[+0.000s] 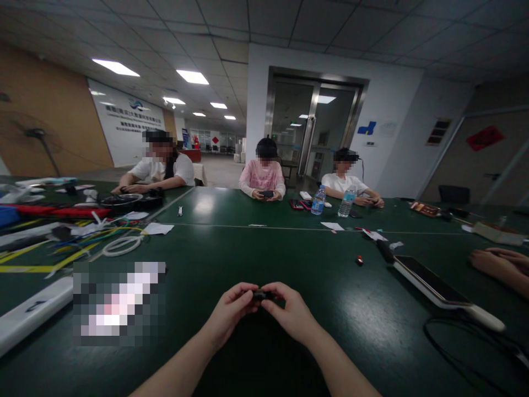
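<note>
A small black object [261, 295] is held between my two hands, just above the green table [231, 253]; its kind is too small and dark to make out. My left hand [235, 307] pinches its left end between thumb and fingers. From the other side, my right hand [287, 309] grips the right end in the same way. Both hands are close together, with the thumbs towards me. Parts of the object are hidden by my fingertips.
Left lie a white power strip [37, 311], a blurred-out bright rectangle [124, 300] and coiled white cable [122, 246]. To the right are a long white device with a dark screen [432, 280], black cable [454, 342] and another person's hands [502, 267]. Water bottles [318, 200] and seated people are across.
</note>
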A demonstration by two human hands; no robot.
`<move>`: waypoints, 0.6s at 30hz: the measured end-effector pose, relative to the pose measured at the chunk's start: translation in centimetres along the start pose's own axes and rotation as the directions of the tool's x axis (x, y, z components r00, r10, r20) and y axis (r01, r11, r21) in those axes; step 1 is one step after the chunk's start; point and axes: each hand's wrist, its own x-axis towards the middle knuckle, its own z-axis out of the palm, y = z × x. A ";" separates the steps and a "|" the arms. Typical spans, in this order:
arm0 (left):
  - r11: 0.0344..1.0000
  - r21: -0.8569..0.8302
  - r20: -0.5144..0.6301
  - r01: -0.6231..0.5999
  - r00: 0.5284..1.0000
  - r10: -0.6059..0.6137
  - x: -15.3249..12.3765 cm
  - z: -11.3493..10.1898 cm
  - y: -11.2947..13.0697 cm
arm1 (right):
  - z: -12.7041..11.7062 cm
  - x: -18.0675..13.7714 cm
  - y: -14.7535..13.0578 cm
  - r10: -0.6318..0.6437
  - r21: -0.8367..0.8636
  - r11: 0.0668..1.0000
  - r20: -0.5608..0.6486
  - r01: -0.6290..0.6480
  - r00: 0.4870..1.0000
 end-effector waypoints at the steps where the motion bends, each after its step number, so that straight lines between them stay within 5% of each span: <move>1: 1.000 0.002 0.003 -0.001 1.000 0.001 0.0 0.0 0.0 | 0.0 0.0 0.0 0.000 0.000 1.000 0.000 0.000 1.000; 18: 1.000 0.007 0.001 0.011 1.000 -0.011 -0.2 0.0 0.2 | 0.0 -0.1 -0.1 0.006 0.003 1.000 -0.008 -0.006 1.000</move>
